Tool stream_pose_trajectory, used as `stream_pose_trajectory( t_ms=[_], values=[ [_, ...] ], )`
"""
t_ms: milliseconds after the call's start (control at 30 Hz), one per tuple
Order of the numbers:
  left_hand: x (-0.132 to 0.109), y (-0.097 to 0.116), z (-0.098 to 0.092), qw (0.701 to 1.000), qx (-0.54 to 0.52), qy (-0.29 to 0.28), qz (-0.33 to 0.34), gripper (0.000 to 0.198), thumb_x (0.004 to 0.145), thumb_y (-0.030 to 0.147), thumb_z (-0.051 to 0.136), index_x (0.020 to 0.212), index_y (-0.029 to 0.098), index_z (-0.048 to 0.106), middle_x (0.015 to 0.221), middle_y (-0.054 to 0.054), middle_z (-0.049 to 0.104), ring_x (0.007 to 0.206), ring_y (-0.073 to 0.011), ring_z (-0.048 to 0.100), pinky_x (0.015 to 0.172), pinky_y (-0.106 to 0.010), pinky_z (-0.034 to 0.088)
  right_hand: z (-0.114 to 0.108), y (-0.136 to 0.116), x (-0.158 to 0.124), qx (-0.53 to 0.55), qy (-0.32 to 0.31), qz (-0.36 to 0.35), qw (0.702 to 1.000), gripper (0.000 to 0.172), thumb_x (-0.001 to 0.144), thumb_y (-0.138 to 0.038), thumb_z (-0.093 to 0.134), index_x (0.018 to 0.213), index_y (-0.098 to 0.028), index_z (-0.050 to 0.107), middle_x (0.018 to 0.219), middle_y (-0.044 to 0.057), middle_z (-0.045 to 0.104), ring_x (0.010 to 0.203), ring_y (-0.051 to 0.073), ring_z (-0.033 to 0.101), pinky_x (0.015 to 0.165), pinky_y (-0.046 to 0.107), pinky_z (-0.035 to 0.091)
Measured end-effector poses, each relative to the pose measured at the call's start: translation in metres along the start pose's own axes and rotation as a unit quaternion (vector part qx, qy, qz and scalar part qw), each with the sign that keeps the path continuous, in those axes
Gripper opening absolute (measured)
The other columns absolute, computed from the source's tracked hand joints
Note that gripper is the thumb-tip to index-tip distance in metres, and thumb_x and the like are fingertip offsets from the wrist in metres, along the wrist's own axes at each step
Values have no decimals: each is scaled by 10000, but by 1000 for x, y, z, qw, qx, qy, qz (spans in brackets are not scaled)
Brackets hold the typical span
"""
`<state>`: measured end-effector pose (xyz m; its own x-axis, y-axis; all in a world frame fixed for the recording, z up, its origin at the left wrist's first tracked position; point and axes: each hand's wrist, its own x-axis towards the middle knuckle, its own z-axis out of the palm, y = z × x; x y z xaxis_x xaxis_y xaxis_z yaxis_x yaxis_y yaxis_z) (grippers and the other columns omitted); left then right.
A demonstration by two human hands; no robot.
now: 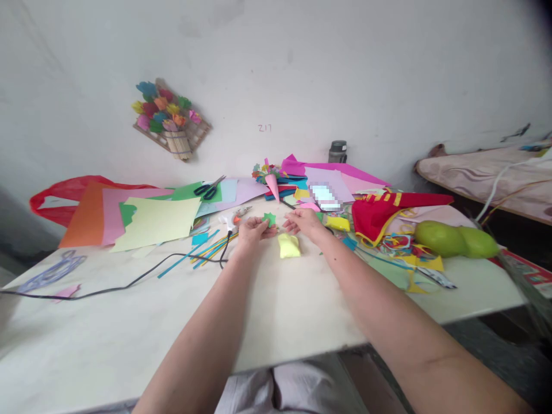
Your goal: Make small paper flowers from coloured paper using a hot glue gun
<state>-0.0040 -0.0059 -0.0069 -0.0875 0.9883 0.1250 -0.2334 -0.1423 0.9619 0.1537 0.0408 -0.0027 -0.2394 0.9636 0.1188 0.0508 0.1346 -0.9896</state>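
Observation:
My left hand (254,230) is closed in a pinch on a small green star-shaped paper piece (269,219), held just above the table (129,322). My right hand (304,222) hovers close to the right of the green piece with its fingers curled; I cannot make out anything in it. A folded yellow paper piece (288,246) lies on the table just below both hands. A white glue gun (233,218) lies to the left of my left hand, its black cord (129,283) trailing left across the table.
Coloured paper sheets (155,218) and black scissors (209,188) lie at the back left. Thin paper strips (207,248) sit near the glue gun. A red and yellow cloth (383,214), paper scraps and a green gourd-shaped object (455,240) crowd the right. A bed (487,175) stands far right.

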Motion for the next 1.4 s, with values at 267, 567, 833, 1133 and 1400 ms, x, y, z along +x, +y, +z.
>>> stream_pose_trajectory(
  t_ms=[267,567,833,1133,1400],
  values=[
    [-1,0,0,1000,2,-2,3,226,642,263,669,722,101,533,646,-65,655,565,-139,627,573,-247,510,0,4,1,40,-25,5,999,54,784,-135,518,773,-108,563,616,44,651,460,84,584,415,170,465],
    [0,0,0,1000,3,8,-1,237,628,267,675,737,114,531,625,-48,649,535,-135,617,566,-255,511,2,-1,-5,93,-58,14,994,119,766,-214,572,780,-96,574,690,82,671,574,125,636,520,213,519],
    [-1,1,0,1000,0,22,2,272,612,299,688,724,107,532,638,-54,655,511,-124,607,523,-231,501,1,-1,-6,154,-53,36,986,180,827,-284,488,798,-111,528,648,76,665,559,136,642,476,204,508],
    [-2,2,0,1000,1,12,2,258,626,301,677,713,115,520,656,-63,662,548,-135,621,531,-231,506,-1,0,-4,117,-32,53,991,263,793,-372,520,690,-130,504,501,18,594,370,83,526,341,170,405],
    [-1,1,0,1000,14,10,-4,250,638,304,664,716,105,534,674,-77,664,573,-143,628,563,-246,511,-3,2,-2,93,17,56,994,380,752,-489,515,585,-156,440,418,-17,513,289,43,391,277,157,268]
  ],
)
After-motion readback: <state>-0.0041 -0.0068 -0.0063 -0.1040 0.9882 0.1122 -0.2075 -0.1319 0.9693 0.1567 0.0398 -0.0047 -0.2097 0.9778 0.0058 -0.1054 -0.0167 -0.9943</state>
